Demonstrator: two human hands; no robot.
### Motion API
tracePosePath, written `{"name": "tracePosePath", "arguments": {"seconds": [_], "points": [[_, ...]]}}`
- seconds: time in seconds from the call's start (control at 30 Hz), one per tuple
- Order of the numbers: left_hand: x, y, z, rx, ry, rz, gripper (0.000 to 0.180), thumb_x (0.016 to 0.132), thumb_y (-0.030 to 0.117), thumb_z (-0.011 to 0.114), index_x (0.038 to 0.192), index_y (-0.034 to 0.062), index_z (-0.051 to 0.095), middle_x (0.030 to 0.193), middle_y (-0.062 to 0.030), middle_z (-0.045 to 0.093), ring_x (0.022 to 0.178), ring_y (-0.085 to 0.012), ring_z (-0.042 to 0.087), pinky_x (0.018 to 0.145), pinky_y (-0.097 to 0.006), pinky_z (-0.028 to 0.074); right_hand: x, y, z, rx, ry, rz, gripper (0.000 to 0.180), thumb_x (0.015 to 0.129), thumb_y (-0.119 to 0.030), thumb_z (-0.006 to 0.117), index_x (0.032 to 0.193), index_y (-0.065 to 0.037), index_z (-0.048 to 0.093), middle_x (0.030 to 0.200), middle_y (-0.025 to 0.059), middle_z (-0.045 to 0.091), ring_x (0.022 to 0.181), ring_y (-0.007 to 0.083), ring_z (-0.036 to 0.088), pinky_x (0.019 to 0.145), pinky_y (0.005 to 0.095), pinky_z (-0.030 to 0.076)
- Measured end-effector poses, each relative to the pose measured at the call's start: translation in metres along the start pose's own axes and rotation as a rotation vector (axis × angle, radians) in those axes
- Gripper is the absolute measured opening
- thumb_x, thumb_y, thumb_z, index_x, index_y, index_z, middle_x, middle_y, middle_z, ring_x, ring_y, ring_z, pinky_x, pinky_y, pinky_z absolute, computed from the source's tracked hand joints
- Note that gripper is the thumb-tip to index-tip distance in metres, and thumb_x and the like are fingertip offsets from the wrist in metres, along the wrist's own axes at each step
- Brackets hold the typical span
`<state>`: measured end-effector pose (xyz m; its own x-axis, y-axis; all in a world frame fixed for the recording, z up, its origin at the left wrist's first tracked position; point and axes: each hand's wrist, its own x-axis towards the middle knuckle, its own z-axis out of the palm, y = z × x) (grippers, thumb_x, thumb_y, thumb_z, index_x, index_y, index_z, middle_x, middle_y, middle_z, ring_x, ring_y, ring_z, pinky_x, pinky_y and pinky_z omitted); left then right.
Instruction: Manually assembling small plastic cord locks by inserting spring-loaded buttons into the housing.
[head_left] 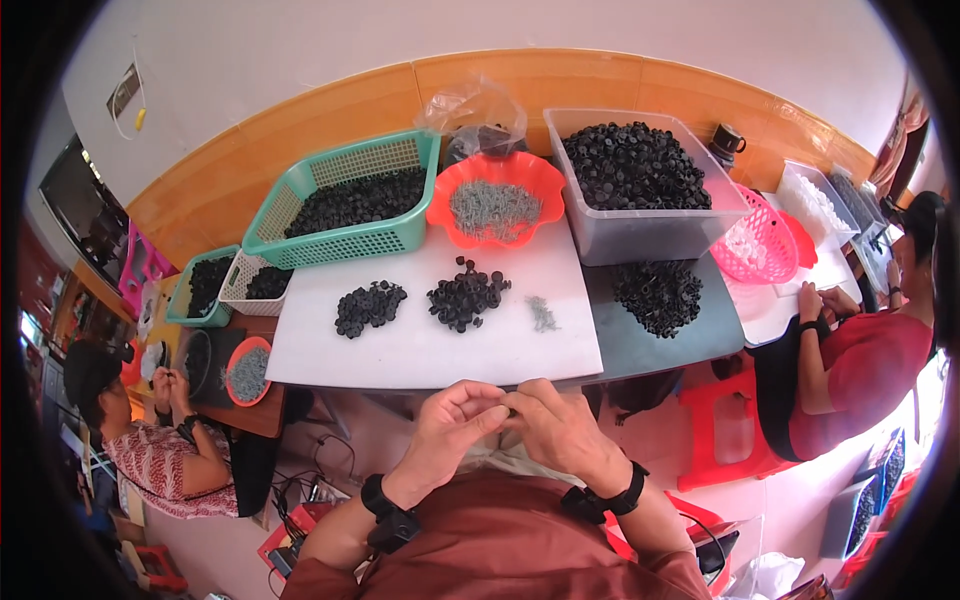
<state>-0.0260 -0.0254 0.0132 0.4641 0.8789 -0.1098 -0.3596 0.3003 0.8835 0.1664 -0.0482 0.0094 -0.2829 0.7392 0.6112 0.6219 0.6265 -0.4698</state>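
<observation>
My left hand [452, 428] and my right hand [562, 430] meet just off the table's front edge, fingertips pinched together. Between them a small black part [511, 412] barely shows; most of it is hidden by the fingers. On the white board [420, 355] beyond my hands lie two heaps of small round black parts, a left heap [369, 307] and a middle heap [466, 298]. A little pile of thin grey metal pins or screws [541, 314] sits right of them. Another black heap [658, 300] rests on the dark mat to the right.
Behind the heaps stand a green basket [340, 243] of black parts, a red scalloped bowl [541, 177] of grey pins or screws, and a clear tub [640, 228] of black parts. Co-workers sit at left [180, 455] and right [865, 365]. A red stool [730, 425] stands at right.
</observation>
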Motion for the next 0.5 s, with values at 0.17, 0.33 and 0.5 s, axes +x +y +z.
{"name": "tracePosePath", "arguments": {"seconds": [0.17, 0.33, 0.5], "points": [[-0.003, 0.003, 0.010, 0.036, -0.016, -0.003, 0.025, 0.097, 0.003, 0.068, 0.120, -0.0022, 0.061, 0.112, -0.0094, 0.070, 0.100, -0.0132, 0.068, 0.087, -0.026, 0.055, -0.005, -0.001, -0.007, 0.011, 0.002, 0.001, 0.033, 0.080, -0.011, 0.079, 0.110, -0.008, 0.067, 0.094, 0.0068, 0.062, 0.071, 0.0279, 0.065, 0.057, 0.0380, 0.053], [-0.001, 0.010, 0.023, 0.113, 0.007, 0.036, 0.024, 0.097, 0.005, 0.069, 0.119, -0.0019, 0.062, 0.111, -0.0076, 0.070, 0.099, -0.0113, 0.067, 0.088, -0.026, 0.055, -0.007, -0.003, -0.026, 0.041, 0.016, -0.035, 0.043, 0.079, -0.012, 0.081, 0.119, -0.007, 0.065, 0.098, 0.0077, 0.064, 0.069, 0.0261, 0.066, 0.057, 0.0361, 0.054], [0.011, 0.039, 0.014, 0.515, 0.114, 0.200, 0.018, 0.095, 0.009, 0.072, 0.109, -0.0008, 0.069, 0.099, -0.0030, 0.072, 0.088, -0.0067, 0.064, 0.079, -0.023, 0.053, -0.023, 0.004, -0.039, 0.146, 0.136, 0.072, 0.044, 0.081, -0.011, 0.081, 0.121, -0.005, 0.063, 0.107, 0.0105, 0.067, 0.065, 0.0257, 0.068, 0.052, 0.0346, 0.053]]}}
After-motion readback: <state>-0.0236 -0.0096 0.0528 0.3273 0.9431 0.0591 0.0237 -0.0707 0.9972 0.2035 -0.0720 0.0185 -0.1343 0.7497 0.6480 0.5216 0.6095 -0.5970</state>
